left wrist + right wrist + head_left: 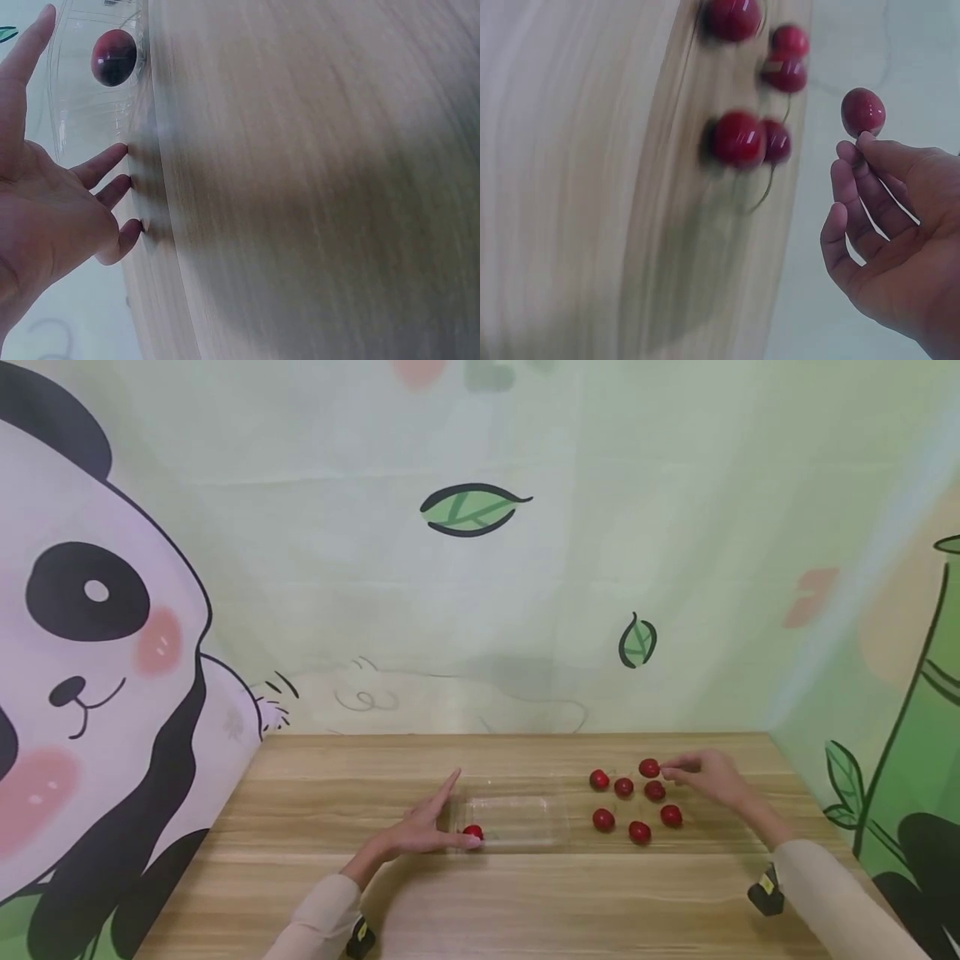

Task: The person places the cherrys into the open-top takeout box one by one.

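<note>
With thumb and fingertips, my right hand pinches a dark red cherry, which shows above the table in the right wrist view. My left hand rests, fingers spread, against the left end of a clear plastic box; its thumb reaches along the near side. Inside that box, in the near left corner, lies one cherry. Several more cherries with thin stems are spread on the table between the box and my right hand.
The wood-grain table ends at the back against a pale green printed cloth with a panda and leaves. A small black device is strapped at the right wrist, another device at the left.
</note>
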The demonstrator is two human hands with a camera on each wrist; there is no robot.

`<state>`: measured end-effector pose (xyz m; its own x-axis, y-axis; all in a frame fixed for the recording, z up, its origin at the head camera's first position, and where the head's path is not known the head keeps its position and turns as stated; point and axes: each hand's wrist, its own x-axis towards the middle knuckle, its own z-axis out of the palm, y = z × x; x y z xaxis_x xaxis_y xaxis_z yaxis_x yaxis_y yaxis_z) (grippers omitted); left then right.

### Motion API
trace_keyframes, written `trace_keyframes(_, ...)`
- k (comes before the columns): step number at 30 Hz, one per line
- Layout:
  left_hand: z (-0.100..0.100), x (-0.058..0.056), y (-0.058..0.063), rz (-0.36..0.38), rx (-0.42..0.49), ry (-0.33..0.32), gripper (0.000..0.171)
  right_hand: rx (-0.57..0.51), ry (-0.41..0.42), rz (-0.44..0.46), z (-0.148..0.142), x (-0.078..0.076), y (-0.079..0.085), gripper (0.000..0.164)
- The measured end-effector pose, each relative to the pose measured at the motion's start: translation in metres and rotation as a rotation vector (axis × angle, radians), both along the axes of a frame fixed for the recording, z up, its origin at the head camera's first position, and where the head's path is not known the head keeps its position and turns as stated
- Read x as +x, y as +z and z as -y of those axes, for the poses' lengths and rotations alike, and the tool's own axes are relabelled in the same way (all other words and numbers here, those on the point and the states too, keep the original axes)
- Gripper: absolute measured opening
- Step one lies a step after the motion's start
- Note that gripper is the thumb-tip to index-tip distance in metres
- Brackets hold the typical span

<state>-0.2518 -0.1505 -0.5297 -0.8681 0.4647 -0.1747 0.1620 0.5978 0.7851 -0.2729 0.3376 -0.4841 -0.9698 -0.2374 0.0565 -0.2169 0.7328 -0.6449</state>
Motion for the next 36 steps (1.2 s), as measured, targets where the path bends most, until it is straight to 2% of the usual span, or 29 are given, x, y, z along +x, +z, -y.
trace_keyframes(9, 0.003, -0.007, 0.001, 0.024, 0.078, -0.028, 0.121, -0.012, 0.044, -0.004, 0.054, 0.006, 0.017, 0.02)
trace_keyframes(12, 0.002, -0.008, 0.001, 0.015, 0.063, -0.035, 0.121, -0.038, 0.052, -0.008, 0.07, 0.005, 0.018, 0.019)
trace_keyframes(21, 0.0, -0.008, -0.003, -0.006, 0.024, -0.058, 0.123, -0.16, 0.152, -0.019, 0.117, 0.003, 0.013, 0.014)
trace_keyframes(25, 0.0, -0.008, -0.003, -0.002, 0.019, -0.056, 0.122, -0.182, 0.203, -0.039, 0.136, 0.004, 0.01, 0.015)
trace_keyframes(36, -0.001, -0.006, -0.001, 0.024, 0.026, -0.049, 0.121, -0.202, 0.31, 0.009, 0.179, -0.005, 0.0, 0.016)
